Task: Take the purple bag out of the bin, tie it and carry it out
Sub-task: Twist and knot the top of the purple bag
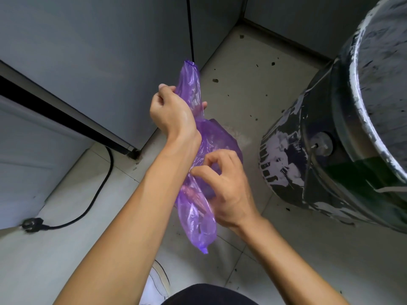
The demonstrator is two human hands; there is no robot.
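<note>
The purple bag [217,140] is out of the bin and held in the air between my two hands, above the floor. It is thin, see-through plastic. My left hand [170,111] grips one long flap that sticks up and away from me. My right hand [224,186] pinches the plastic lower down, and a second flap hangs from it toward me. The bag's body bulges between the hands. The bin [343,137] is a dark, paint-splattered bucket standing to the right, apart from the bag.
Grey cabinet fronts [92,51] fill the left and back. A black cable with a plug [33,223] lies on the tiled floor [253,89] at the left. My white shoe [157,285] shows at the bottom.
</note>
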